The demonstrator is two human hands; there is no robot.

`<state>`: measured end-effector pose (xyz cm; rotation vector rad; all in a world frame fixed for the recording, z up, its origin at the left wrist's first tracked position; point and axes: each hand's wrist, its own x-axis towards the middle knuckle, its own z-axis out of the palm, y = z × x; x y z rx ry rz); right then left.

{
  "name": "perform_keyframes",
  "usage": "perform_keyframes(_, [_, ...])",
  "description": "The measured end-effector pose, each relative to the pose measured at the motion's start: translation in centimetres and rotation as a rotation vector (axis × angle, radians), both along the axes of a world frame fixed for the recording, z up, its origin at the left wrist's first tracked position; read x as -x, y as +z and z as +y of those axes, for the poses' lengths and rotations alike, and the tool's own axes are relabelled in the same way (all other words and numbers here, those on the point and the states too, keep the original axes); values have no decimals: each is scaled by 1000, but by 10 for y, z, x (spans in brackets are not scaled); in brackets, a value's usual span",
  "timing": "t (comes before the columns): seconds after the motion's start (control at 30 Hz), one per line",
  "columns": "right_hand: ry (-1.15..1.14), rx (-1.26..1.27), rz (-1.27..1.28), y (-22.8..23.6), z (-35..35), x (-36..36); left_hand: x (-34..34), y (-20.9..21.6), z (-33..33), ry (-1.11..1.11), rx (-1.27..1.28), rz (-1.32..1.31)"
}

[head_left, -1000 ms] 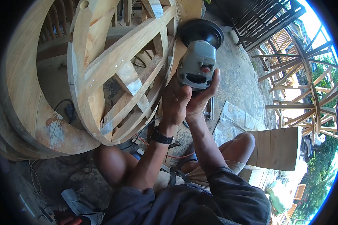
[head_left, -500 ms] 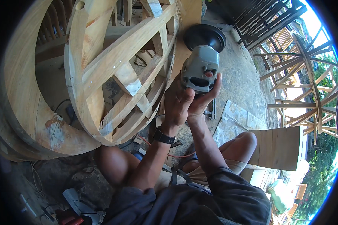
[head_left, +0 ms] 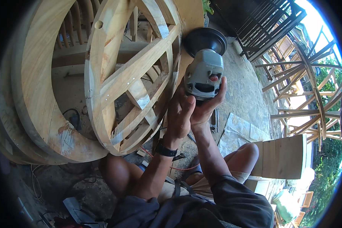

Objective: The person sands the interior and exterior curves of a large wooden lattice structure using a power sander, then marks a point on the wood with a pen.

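Both of my hands are wrapped around a grey angle sander held out in front of me. Its round black disc points away from me, close to a wooden panel edge at the right of a slatted round frame. My left hand, with a black watch on the wrist, grips the tool's near end from the left. My right hand closes around the same end from the right. The round wooden frame, with crossing slats, stands tilted to the left of the tool. Whether the disc touches wood I cannot tell.
A larger curved wooden ring stands at far left. A reddish cord runs over the floor between my legs. Pale sheeting lies on the concrete at right, near a block of joined boards. Slatted wooden frames stand beyond.
The round frame and large ring appear farther right and lower in the picture, with the round frame looking narrower. The sander and my hands sit slightly lower; my grip stays the same.
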<state>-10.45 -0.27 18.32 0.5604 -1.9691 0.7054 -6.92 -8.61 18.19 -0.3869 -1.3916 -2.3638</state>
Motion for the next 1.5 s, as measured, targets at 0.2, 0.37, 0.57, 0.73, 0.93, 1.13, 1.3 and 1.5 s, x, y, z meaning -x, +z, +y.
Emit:
perform_keyframes(0.2, [78, 80, -3, 15, -12, 5, -6, 16, -9, 24, 53, -40])
perform_keyframes(0.37, [149, 82, 18, 41, -19, 8, -6, 28, -13, 111, 93, 53])
perform_keyframes(0.57, [162, 76, 80, 73, -36, 18, -7, 35, -24, 119, 121, 138])
perform_keyframes(0.73, [239, 32, 96, 110, -50, 18, -12, 36, -24, 86, 75, 90])
perform_keyframes(0.93, [297, 33, 79, 139, -67, 16, -12, 42, -33, 8, 21, 144])
perform_keyframes(1.13, [312, -21, 104, 152, -74, 19, -12, 40, -37, 17, 50, 173])
perform_keyframes(1.3, [151, -136, 204, 153, -74, 11, -16, 44, -38, -55, -4, 150])
perform_keyframes(1.5, [344, 56, 53, 145, -65, 15, -18, 38, -29, -111, -36, 116])
